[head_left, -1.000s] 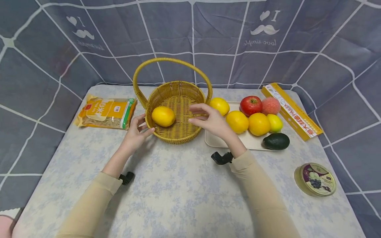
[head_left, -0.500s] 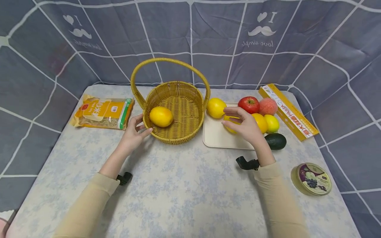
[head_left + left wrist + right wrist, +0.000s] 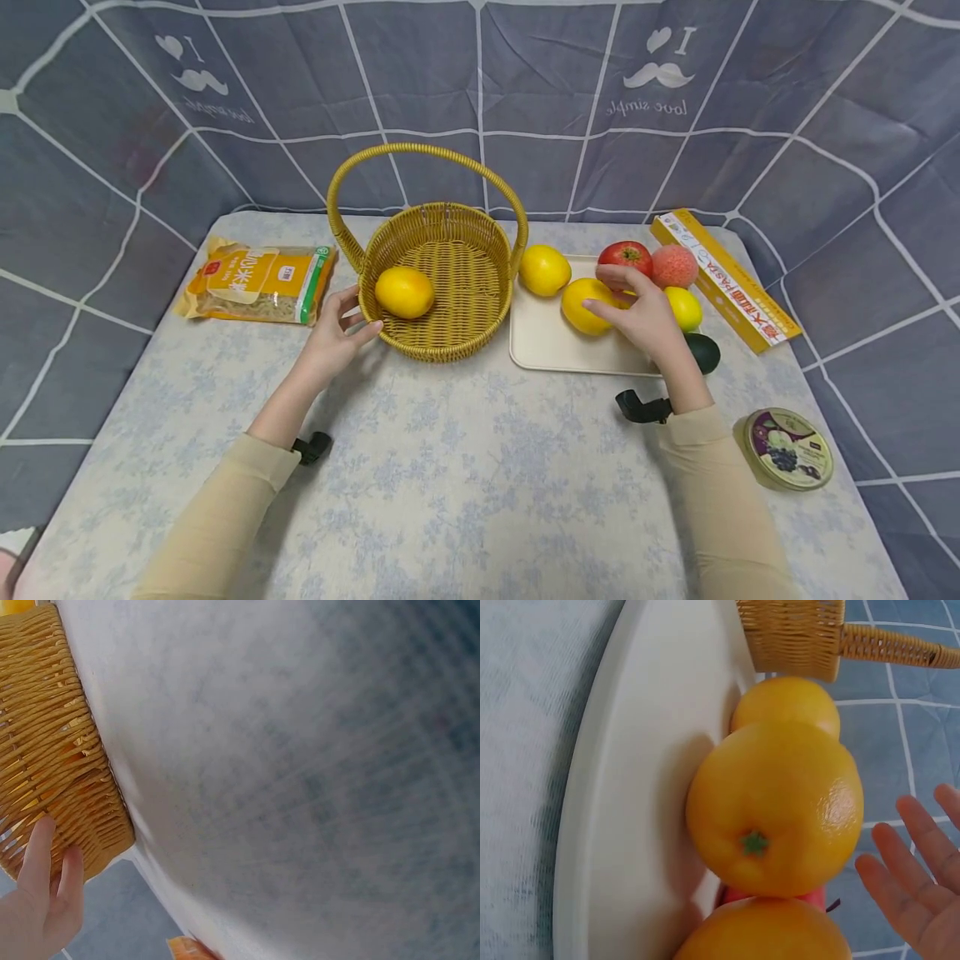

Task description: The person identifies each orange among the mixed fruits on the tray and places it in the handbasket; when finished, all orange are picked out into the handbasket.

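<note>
In the head view, the woven basket (image 3: 444, 353) stands on the table (image 3: 450, 483), and I see a yellow-orange fruit (image 3: 405, 292) inside it. I have my left hand (image 3: 330, 333) at the basket's left front, touching its outside, thumb apart from the fingers. My right hand (image 3: 648, 312) is well to the basket's right, over the tray (image 3: 555, 354), thumb and fingers parted beside an orange (image 3: 583, 308). A yellow fruit (image 3: 545, 270) sits between that orange and the basket. Farther right of the basket I count an apple (image 3: 625, 257), a peach (image 3: 674, 266) and an avocado (image 3: 705, 353); a noodle packet (image 3: 258, 283) lies left of it.

In the left wrist view, my straight fingers (image 3: 37, 862) rest on the basket's wall.

In the right wrist view, my fingers are spread and clear of the orange, on the near side of the basket; whether the thumb touches, I cannot tell.
</note>
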Demonstrator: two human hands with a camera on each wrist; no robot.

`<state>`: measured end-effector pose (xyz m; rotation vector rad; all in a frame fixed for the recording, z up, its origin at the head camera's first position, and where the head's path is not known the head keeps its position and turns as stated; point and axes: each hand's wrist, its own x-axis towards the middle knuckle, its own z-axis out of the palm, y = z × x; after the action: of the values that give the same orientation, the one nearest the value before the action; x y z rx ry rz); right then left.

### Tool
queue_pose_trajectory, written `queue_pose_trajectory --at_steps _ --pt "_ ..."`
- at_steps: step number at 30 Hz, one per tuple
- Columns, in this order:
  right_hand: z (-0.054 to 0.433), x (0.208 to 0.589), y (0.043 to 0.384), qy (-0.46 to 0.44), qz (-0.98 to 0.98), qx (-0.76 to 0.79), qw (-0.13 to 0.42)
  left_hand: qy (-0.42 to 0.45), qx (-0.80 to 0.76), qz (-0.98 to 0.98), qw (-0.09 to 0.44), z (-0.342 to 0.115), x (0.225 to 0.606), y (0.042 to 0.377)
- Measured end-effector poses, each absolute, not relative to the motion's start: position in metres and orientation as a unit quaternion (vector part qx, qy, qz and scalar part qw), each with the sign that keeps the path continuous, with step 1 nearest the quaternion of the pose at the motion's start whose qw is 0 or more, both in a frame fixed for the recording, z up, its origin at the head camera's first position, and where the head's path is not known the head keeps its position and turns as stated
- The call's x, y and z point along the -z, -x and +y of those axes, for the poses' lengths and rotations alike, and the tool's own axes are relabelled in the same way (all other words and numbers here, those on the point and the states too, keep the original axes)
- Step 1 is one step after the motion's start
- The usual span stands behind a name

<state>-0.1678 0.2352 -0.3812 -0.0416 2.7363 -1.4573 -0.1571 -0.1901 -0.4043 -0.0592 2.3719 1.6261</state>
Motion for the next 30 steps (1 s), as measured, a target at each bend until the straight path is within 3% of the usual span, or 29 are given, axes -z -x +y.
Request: queue_pose_trajectory --at_steps 7,19,30 --pt "0.234 0.384 0.175 0.020 0.894 0.447 0.006 0.016 -0.555 0.822 0.125 -0.191 0.404 0.156" --pt "0.225 0.391 0.185 0.015 0.937 0.347 0.047 0.017 -0.558 0.820 0.129 -0.190 0.405 0.157" --pt "0.215 0.404 0.183 0.006 0.948 0.315 0.037 0.014 -0.561 0.817 0.128 -0.191 0.405 0.158"
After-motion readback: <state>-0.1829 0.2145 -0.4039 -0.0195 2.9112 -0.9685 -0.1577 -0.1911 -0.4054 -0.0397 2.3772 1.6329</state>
